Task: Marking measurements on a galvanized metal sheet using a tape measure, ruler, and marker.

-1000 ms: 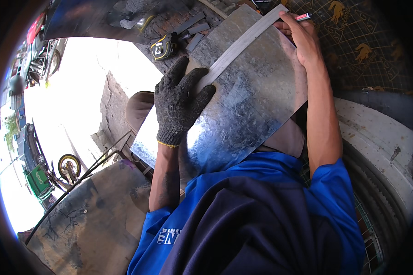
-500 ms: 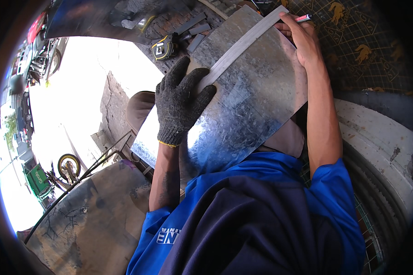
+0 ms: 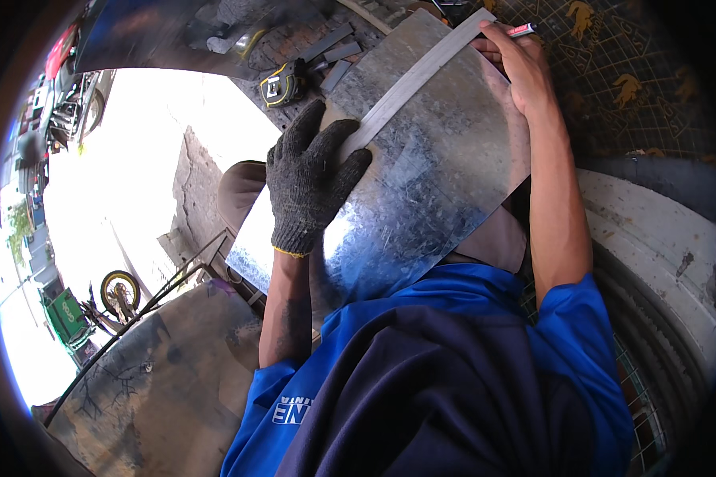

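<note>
A scratched, shiny sheet of metal (image 3: 429, 183) lies tilted across my lap. Over it runs a flat, pale straight strip (image 3: 422, 73), probably a metal ruler. My left hand (image 3: 306, 179), in a dark knitted glove, rests on the strip's lower left end with fingers spread; the palm hides that end. Bare, my right hand (image 3: 525, 71) is at the strip's far upper end, near the sheet's right edge. A white marker (image 3: 522, 30) with a red label is held in its closed fingers and points out to the right. The marker's tip is hidden behind the hand.
Beyond my left hand lie a black and yellow tape measure (image 3: 282, 83) and several grey metal offcuts (image 3: 330, 41). A dark printed board (image 3: 628, 79) is at the upper right. A stained panel (image 3: 159, 358) stands at lower left, with a parked motorcycle (image 3: 119, 294) beyond it.
The view has shifted very slightly. Both hands keep their places on the strip and sheet, and the marker stays in my right hand.
</note>
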Tool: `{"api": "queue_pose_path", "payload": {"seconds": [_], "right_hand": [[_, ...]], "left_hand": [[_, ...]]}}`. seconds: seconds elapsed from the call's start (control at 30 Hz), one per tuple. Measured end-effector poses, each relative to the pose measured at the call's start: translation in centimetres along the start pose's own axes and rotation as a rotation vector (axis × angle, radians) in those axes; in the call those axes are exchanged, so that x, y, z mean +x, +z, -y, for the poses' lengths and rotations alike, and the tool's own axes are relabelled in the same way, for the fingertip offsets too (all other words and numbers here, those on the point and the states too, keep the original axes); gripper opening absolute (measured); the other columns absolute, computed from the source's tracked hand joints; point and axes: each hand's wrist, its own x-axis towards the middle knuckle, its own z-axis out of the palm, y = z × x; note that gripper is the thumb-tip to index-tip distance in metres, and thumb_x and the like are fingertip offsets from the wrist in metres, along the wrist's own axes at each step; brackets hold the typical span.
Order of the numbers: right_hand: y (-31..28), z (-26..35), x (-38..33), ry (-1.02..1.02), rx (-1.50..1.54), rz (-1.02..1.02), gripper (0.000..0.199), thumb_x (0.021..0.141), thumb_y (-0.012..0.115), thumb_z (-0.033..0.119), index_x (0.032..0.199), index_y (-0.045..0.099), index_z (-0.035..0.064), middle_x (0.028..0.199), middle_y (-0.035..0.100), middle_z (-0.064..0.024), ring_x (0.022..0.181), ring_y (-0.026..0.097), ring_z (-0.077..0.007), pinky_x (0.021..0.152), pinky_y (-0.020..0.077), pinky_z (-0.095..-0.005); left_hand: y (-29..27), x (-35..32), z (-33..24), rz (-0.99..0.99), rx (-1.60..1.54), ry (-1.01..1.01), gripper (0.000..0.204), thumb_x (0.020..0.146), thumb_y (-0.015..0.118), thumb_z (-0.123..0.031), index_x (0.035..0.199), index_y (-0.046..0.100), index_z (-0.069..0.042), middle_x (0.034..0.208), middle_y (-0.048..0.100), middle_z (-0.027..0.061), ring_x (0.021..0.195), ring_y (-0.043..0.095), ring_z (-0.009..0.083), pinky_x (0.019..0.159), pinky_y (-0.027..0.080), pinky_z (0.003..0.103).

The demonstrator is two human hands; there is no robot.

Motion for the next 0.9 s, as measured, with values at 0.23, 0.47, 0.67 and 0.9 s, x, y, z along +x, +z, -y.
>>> {"api": "queue_pose_path", "payload": {"seconds": [0.23, 0.47, 0.67, 0.9], "right_hand": [[-0.14, -0.01, -0.02, -0.028, -0.047, -0.019, 0.044, 0.093, 0.076, 0.035, 0.117, 0.072, -0.0008, 0.099, 0.075, -0.0125, 0.092, 0.072, -0.0181, 0.089, 0.0558, -0.0310], [-0.02, 0.05, -0.10, -0.019, -0.042, -0.025, 0.044, 0.094, 0.076, 0.036, 0.117, 0.072, -0.0002, 0.099, 0.075, -0.0128, 0.092, 0.072, -0.0182, 0.089, 0.0559, -0.0307], [-0.17, -0.06, 0.03, 0.012, -0.046, -0.019, 0.042, 0.093, 0.076, 0.037, 0.116, 0.073, 0.0015, 0.098, 0.075, -0.0120, 0.091, 0.071, -0.0172, 0.088, 0.0562, -0.0308], [-0.06, 0.08, -0.07, 0.013, -0.043, -0.016, 0.042, 0.093, 0.076, 0.037, 0.117, 0.073, 0.0017, 0.098, 0.075, -0.0111, 0.091, 0.070, -0.0165, 0.088, 0.0562, -0.0309]], "left_hand": [[0.01, 0.02, -0.06, -0.007, 0.002, 0.004, 0.041, 0.082, 0.083, -0.031, 0.116, 0.075, -0.010, 0.136, 0.061, 0.0286, 0.121, 0.064, 0.0444, 0.100, 0.053, 0.049], [0.04, -0.02, 0.06, -0.010, 0.006, 0.017, 0.041, 0.082, 0.083, -0.031, 0.116, 0.075, -0.010, 0.135, 0.061, 0.0287, 0.121, 0.063, 0.0443, 0.100, 0.052, 0.049], [0.06, -0.01, 0.06, -0.011, 0.013, 0.018, 0.041, 0.082, 0.083, -0.032, 0.116, 0.075, -0.010, 0.136, 0.061, 0.0284, 0.122, 0.063, 0.0444, 0.101, 0.052, 0.049], [0.07, -0.07, 0.08, -0.015, -0.001, 0.012, 0.041, 0.082, 0.083, -0.032, 0.116, 0.075, -0.011, 0.137, 0.061, 0.0278, 0.123, 0.062, 0.0444, 0.101, 0.051, 0.049]]}}
